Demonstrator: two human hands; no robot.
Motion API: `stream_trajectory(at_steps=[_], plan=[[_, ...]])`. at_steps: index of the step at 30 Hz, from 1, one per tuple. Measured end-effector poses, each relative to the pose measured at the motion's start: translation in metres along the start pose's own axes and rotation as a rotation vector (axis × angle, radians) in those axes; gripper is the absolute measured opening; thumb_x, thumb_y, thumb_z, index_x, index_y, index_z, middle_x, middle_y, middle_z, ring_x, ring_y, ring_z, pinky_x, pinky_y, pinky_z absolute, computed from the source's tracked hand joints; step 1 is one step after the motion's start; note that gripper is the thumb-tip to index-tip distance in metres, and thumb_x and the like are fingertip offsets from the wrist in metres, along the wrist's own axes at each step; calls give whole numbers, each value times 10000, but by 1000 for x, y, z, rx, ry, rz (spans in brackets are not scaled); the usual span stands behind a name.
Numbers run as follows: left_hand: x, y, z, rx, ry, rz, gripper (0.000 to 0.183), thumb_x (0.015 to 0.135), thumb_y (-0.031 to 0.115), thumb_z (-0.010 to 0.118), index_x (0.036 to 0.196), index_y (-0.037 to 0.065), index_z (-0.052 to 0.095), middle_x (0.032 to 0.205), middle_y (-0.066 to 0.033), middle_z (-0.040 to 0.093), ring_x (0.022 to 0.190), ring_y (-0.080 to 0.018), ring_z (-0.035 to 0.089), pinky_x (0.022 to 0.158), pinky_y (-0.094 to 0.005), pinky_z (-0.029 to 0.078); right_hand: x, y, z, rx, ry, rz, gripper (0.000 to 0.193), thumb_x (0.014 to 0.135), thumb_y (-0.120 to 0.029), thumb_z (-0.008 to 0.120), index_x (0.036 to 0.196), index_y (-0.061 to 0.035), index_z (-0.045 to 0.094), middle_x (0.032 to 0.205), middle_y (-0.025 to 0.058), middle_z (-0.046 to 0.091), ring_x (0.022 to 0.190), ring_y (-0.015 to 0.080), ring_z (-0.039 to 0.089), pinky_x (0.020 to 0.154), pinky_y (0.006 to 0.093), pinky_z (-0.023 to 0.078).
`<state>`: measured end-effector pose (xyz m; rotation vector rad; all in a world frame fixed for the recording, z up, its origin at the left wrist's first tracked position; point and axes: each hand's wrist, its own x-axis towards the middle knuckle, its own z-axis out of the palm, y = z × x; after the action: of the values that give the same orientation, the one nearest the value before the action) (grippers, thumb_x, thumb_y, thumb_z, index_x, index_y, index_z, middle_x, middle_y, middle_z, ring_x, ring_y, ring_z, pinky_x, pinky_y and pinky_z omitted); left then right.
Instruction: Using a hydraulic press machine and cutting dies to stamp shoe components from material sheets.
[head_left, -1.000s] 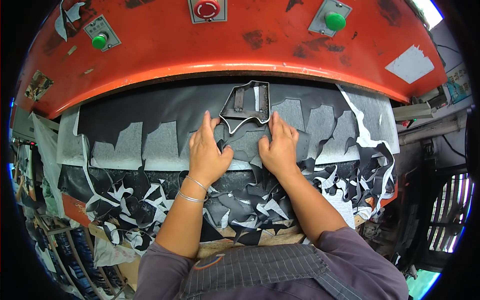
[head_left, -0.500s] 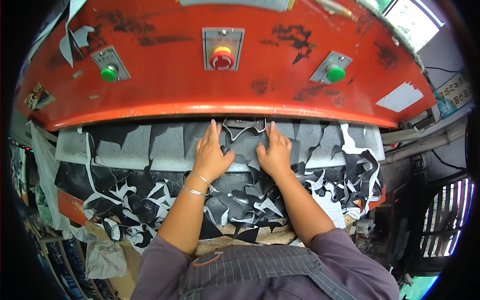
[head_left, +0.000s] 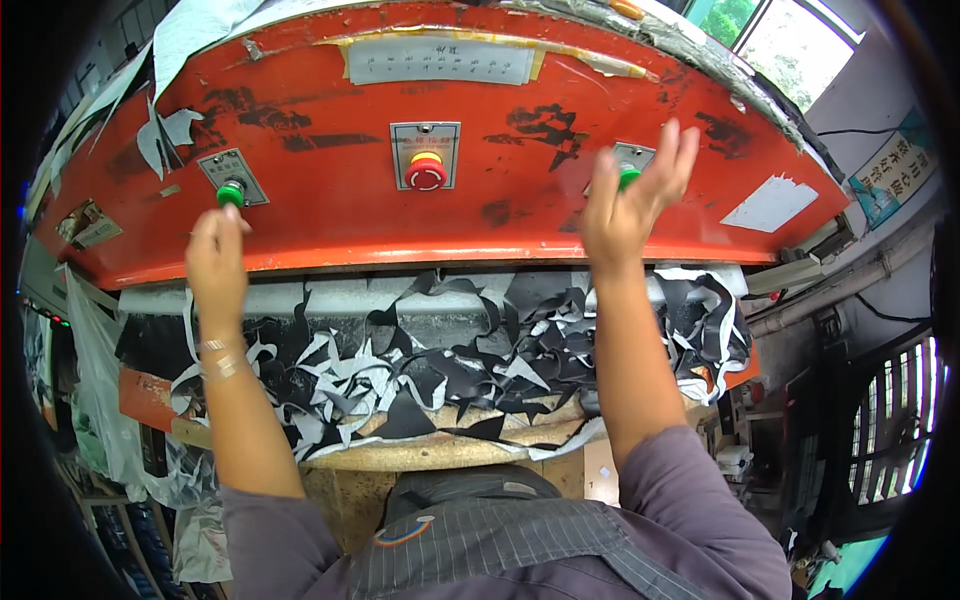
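My left hand (head_left: 216,262), its fingers curled in and empty, is raised at the left of the red press head (head_left: 330,215). One extended digit reaches the lower edge of the left green push button (head_left: 231,193); whether it presses cannot be told. My right hand (head_left: 632,215) is lifted in front of the right green push button (head_left: 628,178), fingers spread with nothing in them, and partly covers it. Between the two hands sits a red stop button (head_left: 426,172) with a yellow collar. The metal cutting die is out of sight.
Black and white leather-like scraps (head_left: 440,375) lie heaped along the front of the pale press bed (head_left: 350,292), over a wooden edge (head_left: 400,455). A clear plastic bag (head_left: 105,380) hangs at the left. Pipes (head_left: 830,300) run along the right wall.
Both hands have left the metal die at the press bed and moved up and apart to the green buttons. The die has gone from sight. My view has shifted.
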<state>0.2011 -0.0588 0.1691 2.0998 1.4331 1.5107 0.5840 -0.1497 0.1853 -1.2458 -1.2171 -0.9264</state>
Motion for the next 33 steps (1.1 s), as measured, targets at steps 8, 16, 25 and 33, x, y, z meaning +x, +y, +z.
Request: stream_trajectory(at_steps=[8, 16, 25, 33], plan=[[-239, 90, 15, -84, -1012, 150, 517, 694, 385, 791, 1067, 50, 663, 1029, -110, 626, 965, -297, 588, 823, -367, 485, -154, -121, -173, 344, -1547, 90, 525, 715, -406, 751, 1044, -20, 615, 927, 152, 629, 904, 330, 596, 807, 412, 473], [-271, 110, 25, 95, -794, 135, 429, 614, 129, 778, 1003, 47, 617, 895, -107, 544, 879, -309, 531, 765, -404, 454, -178, -127, -181, 135, -1392, 5, 365, 602, -241, 795, 867, -67, 616, 860, 79, 598, 847, 257, 614, 684, 360, 524], [-204, 84, 35, -202, -1271, 5, 376, 721, 263, 786, 1008, 44, 680, 873, -110, 621, 788, -242, 607, 722, -338, 495, -76, -76, -63, 240, -1760, 304, 583, 798, -482, 660, 1123, -1, 616, 1175, 192, 613, 1032, 345, 604, 811, 462, 499], [-70, 28, 183, -470, -752, -396, 967, 717, 11, 743, 1481, -1, 152, 1317, -179, 493, 744, -90, 588, 671, -241, 501, -89, -20, 101, -161, -1474, 336, 734, 684, -483, 721, 1196, -4, 503, 1191, 176, 603, 1102, 338, 582, 942, 530, 392]])
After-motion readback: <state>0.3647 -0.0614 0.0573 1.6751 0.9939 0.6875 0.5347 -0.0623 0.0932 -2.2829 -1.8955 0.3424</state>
